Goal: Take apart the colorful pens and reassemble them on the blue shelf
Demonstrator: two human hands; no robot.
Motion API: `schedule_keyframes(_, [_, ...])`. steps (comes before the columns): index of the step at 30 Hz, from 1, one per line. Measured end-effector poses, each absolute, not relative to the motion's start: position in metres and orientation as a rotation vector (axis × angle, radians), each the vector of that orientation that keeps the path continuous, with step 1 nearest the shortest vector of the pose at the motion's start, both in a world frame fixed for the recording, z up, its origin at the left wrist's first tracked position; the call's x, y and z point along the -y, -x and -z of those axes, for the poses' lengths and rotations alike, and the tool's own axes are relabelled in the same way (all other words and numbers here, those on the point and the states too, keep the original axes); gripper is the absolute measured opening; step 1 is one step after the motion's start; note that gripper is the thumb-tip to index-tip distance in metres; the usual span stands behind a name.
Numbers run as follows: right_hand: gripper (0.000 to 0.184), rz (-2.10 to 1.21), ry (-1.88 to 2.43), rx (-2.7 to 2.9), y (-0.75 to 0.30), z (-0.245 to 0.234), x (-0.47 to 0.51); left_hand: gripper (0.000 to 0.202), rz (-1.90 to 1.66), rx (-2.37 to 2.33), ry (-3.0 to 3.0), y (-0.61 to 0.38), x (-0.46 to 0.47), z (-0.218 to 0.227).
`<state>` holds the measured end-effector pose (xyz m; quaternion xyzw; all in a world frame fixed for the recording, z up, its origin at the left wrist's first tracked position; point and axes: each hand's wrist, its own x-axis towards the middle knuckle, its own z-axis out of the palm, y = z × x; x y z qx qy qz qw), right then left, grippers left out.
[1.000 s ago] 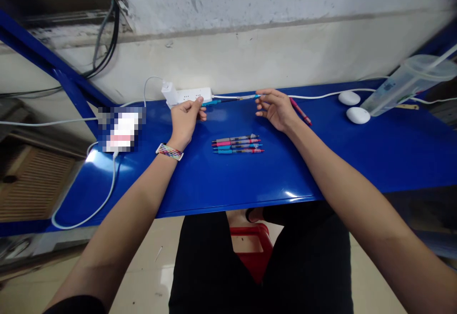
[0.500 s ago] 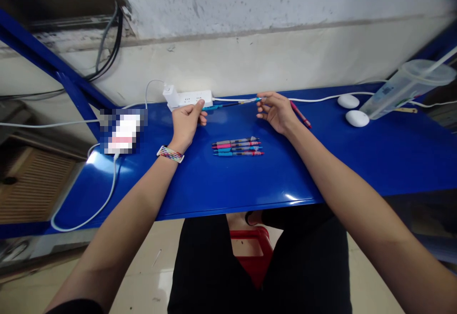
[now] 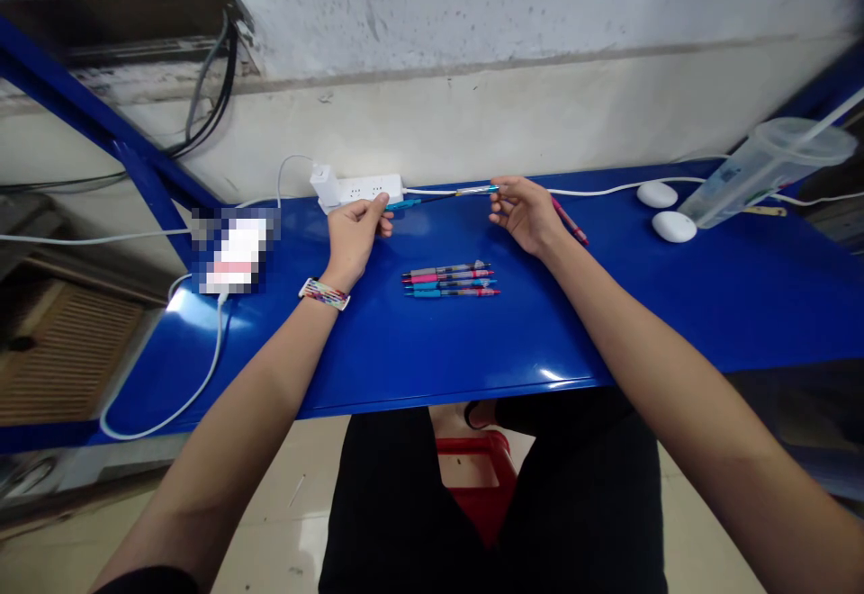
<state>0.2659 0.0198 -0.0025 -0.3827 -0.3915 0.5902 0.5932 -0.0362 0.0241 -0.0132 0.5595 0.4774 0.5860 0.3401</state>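
Against a pale wall (image 3: 472,117), a blue table (image 3: 459,351) carried four aligned pens (image 3: 449,277), beyond which a blue pen (image 3: 405,204) extended, one end pinched in the left grip (image 3: 355,227), the other in the right grip (image 3: 530,214).

**No legible lettering**

I could read no word, brand or number. Coloured print (image 3: 735,168) on the tall, clear plastic cup (image 3: 742,178) was too small to make out. The rectangular screen in white and pink (image 3: 236,255) was blurred into blocks. On the slim blue-and-clear plastic pen (image 3: 405,204) I held, and on the row of four slim plastic pens (image 3: 449,277) with grey, pink and blue grips, any marks were too fine for me to read.
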Motion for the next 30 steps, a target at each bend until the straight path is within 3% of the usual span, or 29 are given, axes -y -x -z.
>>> schedule_keyframes(11, [0.018, -1.357, 0.888, 0.897, -0.2654, 0.0016, -0.0192, 0.039, -1.523, -1.207, -1.471, 0.0363, -0.0267, 0.0166])
schedule_keyframes(30, [0.022, -1.380, 0.875, 0.850, -0.2688, 0.0050, -0.0234, 0.007, -1.530, -1.127, -1.444, 0.0347, -0.0240, 0.0149])
